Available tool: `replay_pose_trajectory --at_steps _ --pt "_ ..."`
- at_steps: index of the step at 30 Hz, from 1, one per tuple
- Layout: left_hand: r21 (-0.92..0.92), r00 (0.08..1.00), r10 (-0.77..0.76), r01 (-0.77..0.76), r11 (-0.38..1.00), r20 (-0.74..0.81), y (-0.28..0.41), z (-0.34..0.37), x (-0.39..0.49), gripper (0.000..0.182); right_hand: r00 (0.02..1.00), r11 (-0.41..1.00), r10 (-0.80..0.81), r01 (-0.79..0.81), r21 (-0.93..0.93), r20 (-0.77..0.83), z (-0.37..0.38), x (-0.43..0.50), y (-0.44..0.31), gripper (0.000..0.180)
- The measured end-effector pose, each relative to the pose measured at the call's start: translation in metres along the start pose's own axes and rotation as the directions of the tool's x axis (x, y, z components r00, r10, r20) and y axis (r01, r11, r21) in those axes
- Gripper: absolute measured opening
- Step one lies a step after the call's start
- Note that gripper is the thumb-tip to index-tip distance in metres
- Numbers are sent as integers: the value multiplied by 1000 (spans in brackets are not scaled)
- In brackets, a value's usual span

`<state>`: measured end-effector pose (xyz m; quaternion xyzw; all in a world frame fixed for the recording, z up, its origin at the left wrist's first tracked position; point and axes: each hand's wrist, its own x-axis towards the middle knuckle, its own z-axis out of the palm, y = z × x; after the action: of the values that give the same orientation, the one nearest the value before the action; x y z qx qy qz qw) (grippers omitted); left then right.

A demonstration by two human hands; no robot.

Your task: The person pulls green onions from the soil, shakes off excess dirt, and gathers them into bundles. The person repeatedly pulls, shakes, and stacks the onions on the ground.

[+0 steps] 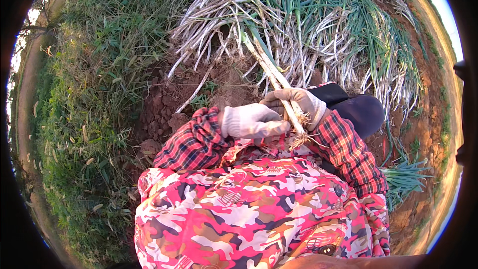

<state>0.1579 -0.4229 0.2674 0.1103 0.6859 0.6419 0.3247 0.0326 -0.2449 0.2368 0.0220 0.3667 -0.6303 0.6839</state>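
My right hand, in a soiled pale knit glove, is closed around a few long white-stemmed green onions. Their rooty ends point down toward my lap, while the green leaves reach away to the pile. My left hand, gloved the same way, lies beside the lower stems with its fingertips close to the roots. Whether those fingers pinch a stem or a strip of skin cannot be made out. Just beyond both hands, a broad pile of green onions lies on the ground, white stems toward me.
Brown clods of soil lie in front, with a loose onion stalk across them. Tall grass and weeds grow on the left. A dark shoe is beside my right hand. Another bunch of green onions lies at lower right.
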Motion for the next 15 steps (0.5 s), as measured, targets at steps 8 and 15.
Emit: replay_pose_trajectory --at_steps 8,15 --pt "3 31 -69 930 369 -997 -131 -236 0 94 998 957 53 -55 286 14 -17 -37 -38 29" --pt "136 203 -158 926 353 -966 -187 -364 -32 53 998 954 53 -37 298 -45 -21 -44 -39 28"
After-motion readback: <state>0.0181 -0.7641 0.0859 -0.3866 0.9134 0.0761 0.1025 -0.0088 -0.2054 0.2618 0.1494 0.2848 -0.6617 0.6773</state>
